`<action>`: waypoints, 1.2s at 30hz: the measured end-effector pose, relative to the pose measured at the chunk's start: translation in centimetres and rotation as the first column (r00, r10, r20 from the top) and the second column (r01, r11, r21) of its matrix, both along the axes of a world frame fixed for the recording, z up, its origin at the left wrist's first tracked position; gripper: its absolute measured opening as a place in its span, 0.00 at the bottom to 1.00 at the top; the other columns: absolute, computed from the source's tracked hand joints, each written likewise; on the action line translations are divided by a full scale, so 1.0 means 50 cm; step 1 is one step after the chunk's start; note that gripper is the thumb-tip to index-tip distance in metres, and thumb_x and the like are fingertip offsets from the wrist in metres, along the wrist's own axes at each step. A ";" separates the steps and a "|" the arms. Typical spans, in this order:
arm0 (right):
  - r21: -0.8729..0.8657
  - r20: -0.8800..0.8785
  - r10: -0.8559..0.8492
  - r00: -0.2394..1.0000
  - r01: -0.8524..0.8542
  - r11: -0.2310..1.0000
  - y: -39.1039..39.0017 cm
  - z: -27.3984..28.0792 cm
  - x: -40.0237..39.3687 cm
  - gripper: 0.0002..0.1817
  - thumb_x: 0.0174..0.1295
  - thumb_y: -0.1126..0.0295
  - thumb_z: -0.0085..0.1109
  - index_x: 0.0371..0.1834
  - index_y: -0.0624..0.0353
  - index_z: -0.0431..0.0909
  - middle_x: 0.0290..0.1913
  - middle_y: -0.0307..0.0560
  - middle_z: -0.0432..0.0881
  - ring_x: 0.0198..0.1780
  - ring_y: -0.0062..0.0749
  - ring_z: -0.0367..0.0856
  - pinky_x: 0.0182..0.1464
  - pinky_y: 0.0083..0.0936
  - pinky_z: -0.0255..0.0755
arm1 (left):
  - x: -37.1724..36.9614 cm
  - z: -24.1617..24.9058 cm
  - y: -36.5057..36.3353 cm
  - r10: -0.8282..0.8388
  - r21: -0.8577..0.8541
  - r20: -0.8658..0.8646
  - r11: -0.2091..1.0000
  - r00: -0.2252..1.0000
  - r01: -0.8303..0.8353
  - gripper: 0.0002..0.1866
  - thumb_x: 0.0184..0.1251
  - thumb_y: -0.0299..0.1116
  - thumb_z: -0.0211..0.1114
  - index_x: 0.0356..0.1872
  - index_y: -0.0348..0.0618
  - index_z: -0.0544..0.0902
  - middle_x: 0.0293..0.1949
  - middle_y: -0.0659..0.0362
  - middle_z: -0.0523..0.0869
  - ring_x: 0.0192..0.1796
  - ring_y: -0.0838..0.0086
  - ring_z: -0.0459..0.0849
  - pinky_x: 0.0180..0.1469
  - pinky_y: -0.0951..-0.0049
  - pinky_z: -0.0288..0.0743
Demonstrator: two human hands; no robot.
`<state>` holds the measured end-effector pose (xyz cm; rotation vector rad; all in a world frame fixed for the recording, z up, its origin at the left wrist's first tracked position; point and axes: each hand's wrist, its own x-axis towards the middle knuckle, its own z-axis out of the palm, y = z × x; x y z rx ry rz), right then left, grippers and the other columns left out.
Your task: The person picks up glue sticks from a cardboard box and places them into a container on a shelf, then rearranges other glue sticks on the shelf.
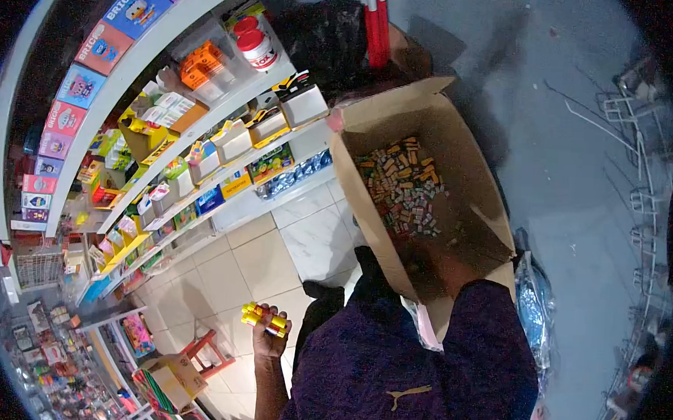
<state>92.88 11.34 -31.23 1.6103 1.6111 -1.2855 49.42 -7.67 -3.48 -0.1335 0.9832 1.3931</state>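
Note:
Several small yellow and red cylinders (264, 319) lie in my left hand (272, 333), its fingers wrapped round them, held out over the tiled floor. My right hand (450, 271) reaches down into a large open cardboard box (471, 141); only a dark, dim part of it shows, and its fingers cannot be made out. Many small orange, green and white pieces (410, 191) are heaped on the bottom of the box, beyond my right hand.
Curved store shelves (150, 143) with boxed goods fill the left. A red stool (209, 353) stands on the floor near an open carton (178, 378). Wire hooks (640, 150) line the blue wall at right. A black bag (326, 38) sits behind the box.

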 end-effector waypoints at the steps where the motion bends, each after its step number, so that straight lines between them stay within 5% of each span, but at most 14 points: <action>1: -0.007 0.010 0.001 1.000 0.000 1.000 0.002 0.008 0.014 0.23 0.68 0.65 0.63 0.65 0.53 0.75 0.43 0.44 0.84 0.34 0.24 0.81 0.33 0.24 0.77 | 0.002 -0.002 0.005 -0.017 -0.005 -0.001 1.000 1.000 0.017 0.16 0.64 0.27 0.71 0.50 0.54 0.79 0.43 0.64 0.83 0.47 0.66 0.83 0.47 0.60 0.83; 12: -0.080 0.045 -0.017 0.999 0.020 0.997 0.004 0.058 0.095 0.23 0.69 0.67 0.60 0.67 0.53 0.74 0.42 0.45 0.84 0.35 0.25 0.81 0.34 0.24 0.77 | -0.008 -0.004 0.008 -0.069 -0.019 -0.003 0.997 0.998 0.069 0.16 0.61 0.30 0.73 0.49 0.55 0.80 0.41 0.64 0.84 0.46 0.65 0.85 0.51 0.57 0.84; 17: -0.070 -0.139 -0.224 0.965 0.216 0.974 0.066 0.098 0.126 0.23 0.69 0.68 0.59 0.67 0.53 0.73 0.42 0.46 0.84 0.36 0.25 0.82 0.35 0.25 0.78 | -0.004 -0.004 -0.009 -0.051 -0.011 -0.026 0.999 0.998 0.051 0.15 0.62 0.32 0.73 0.48 0.55 0.80 0.41 0.64 0.85 0.47 0.64 0.85 0.54 0.52 0.82; 21: -0.120 -0.492 -0.597 0.634 0.629 0.768 0.140 0.260 0.125 0.23 0.69 0.69 0.58 0.68 0.53 0.73 0.41 0.46 0.84 0.36 0.25 0.82 0.35 0.25 0.78 | -0.022 -0.011 -0.021 -0.038 0.037 0.002 0.999 0.999 0.038 0.15 0.64 0.33 0.72 0.50 0.53 0.80 0.41 0.63 0.86 0.47 0.64 0.86 0.49 0.54 0.84; 25: -0.219 -0.760 -0.622 0.191 0.824 0.522 0.144 0.517 0.043 0.24 0.69 0.70 0.59 0.69 0.49 0.73 0.42 0.44 0.85 0.33 0.24 0.82 0.29 0.22 0.75 | -0.017 -0.001 -0.015 -0.044 0.109 0.042 0.993 0.998 0.040 0.15 0.68 0.34 0.70 0.52 0.54 0.79 0.41 0.63 0.87 0.44 0.64 0.88 0.46 0.55 0.84; 28: -0.327 -0.833 -0.552 0.030 0.779 0.535 0.106 0.694 -0.052 0.24 0.66 0.72 0.62 0.66 0.50 0.74 0.43 0.44 0.85 0.34 0.23 0.82 0.27 0.21 0.73 | -0.022 0.007 -0.003 -0.091 0.175 0.051 0.981 0.995 0.081 0.13 0.69 0.34 0.69 0.51 0.55 0.78 0.40 0.65 0.85 0.45 0.66 0.87 0.46 0.55 0.83; 31: -0.212 -0.915 -0.392 0.100 0.707 0.674 0.067 0.714 -0.146 0.25 0.63 0.75 0.65 0.64 0.49 0.75 0.47 0.45 0.86 0.33 0.21 0.81 0.26 0.18 0.71 | -0.034 0.036 0.009 -0.110 0.220 0.045 0.971 0.993 0.097 0.12 0.68 0.31 0.69 0.49 0.55 0.78 0.40 0.65 0.83 0.43 0.67 0.85 0.46 0.60 0.81; 32: -0.074 -0.908 -0.345 0.235 0.722 0.688 0.046 0.742 -0.188 0.24 0.62 0.77 0.65 0.62 0.51 0.74 0.51 0.50 0.86 0.29 0.20 0.78 0.25 0.18 0.69 | -0.044 0.049 0.011 -0.105 0.230 0.027 0.968 0.994 0.096 0.15 0.61 0.29 0.73 0.47 0.53 0.80 0.40 0.63 0.84 0.45 0.64 0.84 0.50 0.54 0.80; 36: -0.228 -0.941 -0.317 0.115 0.477 0.849 -0.016 0.794 -0.371 0.22 0.64 0.76 0.64 0.61 0.53 0.72 0.52 0.50 0.87 0.25 0.16 0.73 0.23 0.16 0.65 | -0.084 0.099 -0.006 -0.097 0.333 0.039 0.940 0.995 0.078 0.16 0.59 0.25 0.73 0.47 0.49 0.81 0.55 0.53 0.84 0.44 0.63 0.87 0.48 0.52 0.85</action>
